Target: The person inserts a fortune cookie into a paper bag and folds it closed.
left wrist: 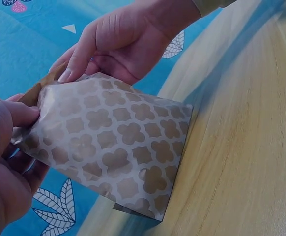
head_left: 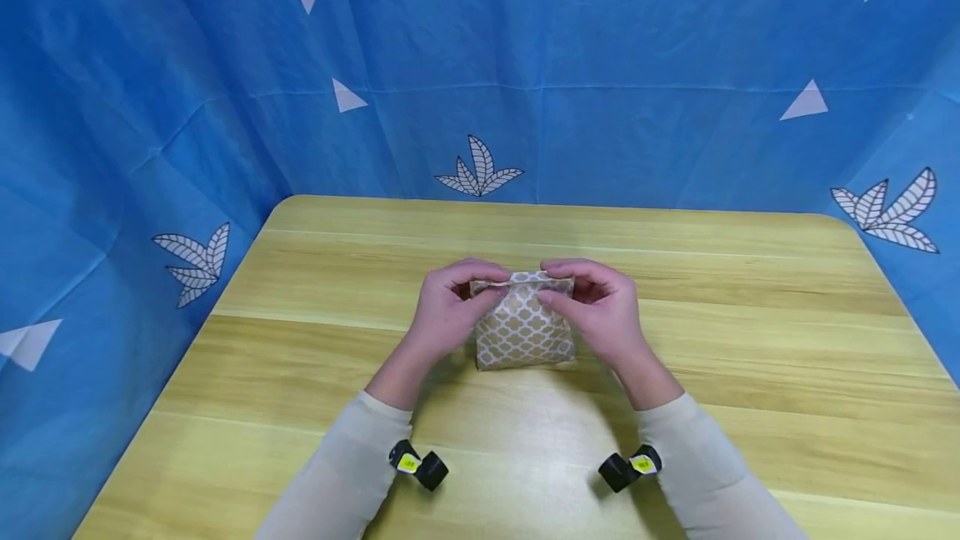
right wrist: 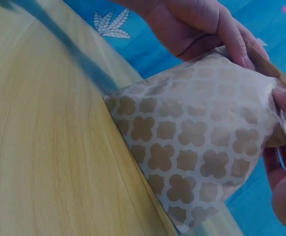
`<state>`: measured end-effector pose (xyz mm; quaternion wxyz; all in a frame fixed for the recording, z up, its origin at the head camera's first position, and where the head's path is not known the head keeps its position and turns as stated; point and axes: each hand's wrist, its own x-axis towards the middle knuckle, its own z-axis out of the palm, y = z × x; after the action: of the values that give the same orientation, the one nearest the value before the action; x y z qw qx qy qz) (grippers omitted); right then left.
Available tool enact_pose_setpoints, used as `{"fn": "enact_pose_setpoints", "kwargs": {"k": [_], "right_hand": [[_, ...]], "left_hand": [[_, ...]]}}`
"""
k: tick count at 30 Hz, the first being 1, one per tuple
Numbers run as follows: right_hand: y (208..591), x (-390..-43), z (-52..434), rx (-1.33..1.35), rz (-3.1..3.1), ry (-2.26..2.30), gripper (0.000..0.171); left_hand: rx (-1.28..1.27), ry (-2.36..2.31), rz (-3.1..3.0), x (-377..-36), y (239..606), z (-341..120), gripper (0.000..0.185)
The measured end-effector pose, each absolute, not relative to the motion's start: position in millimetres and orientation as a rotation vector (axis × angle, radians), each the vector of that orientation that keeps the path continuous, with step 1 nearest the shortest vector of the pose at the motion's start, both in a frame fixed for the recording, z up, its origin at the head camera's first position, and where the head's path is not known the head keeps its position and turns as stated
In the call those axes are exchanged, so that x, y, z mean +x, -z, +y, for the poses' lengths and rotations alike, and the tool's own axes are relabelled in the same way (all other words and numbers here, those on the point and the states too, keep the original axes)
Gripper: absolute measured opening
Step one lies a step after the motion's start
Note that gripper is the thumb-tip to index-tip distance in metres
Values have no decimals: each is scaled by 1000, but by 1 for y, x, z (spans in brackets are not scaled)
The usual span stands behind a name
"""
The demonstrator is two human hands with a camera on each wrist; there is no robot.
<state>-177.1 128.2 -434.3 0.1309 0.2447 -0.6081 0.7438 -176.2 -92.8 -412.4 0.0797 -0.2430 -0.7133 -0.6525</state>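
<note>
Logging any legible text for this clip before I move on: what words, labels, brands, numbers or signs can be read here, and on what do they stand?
No text can be read in any view.
Yellow stickers on the black wrist cameras: dark marks, too small and blurred to read.
Paper bag held by the left hand and right hand: only a tan and white quatrefoil pattern, no lettering.
Blue backdrop: leaf and triangle prints only.

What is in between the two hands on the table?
The patterned paper bag stands on the wooden table between them; the left hand and right hand each pinch its top edge, clearest in the head view.
</note>
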Motion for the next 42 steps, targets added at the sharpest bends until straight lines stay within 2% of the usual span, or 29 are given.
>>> {"fn": "enact_pose_setpoints", "kwargs": {"k": [11,17,24,31,38,42], "right_hand": [[436,-176,127,713,-1752,-2133,24],[438,-175,127,720,-1733,-2123,23],[440,-175,124,724,-1724,-2072,22],[440,-174,122,735,-1718,-2052,24],[438,-172,118,850,-1711,-2056,29],[437,-169,115,795,-1771,-2045,24]], "left_hand": [[-721,1863,-2170,-171,408,-90,16],[-794,1803,-2159,-156,387,-87,16],[-705,1792,-2186,-151,376,-80,6],[-609,1789,-2223,-150,373,-75,4],[-653,1727,-2174,-150,376,-74,8],[-692,1681,-2149,-150,379,-74,10]]}}
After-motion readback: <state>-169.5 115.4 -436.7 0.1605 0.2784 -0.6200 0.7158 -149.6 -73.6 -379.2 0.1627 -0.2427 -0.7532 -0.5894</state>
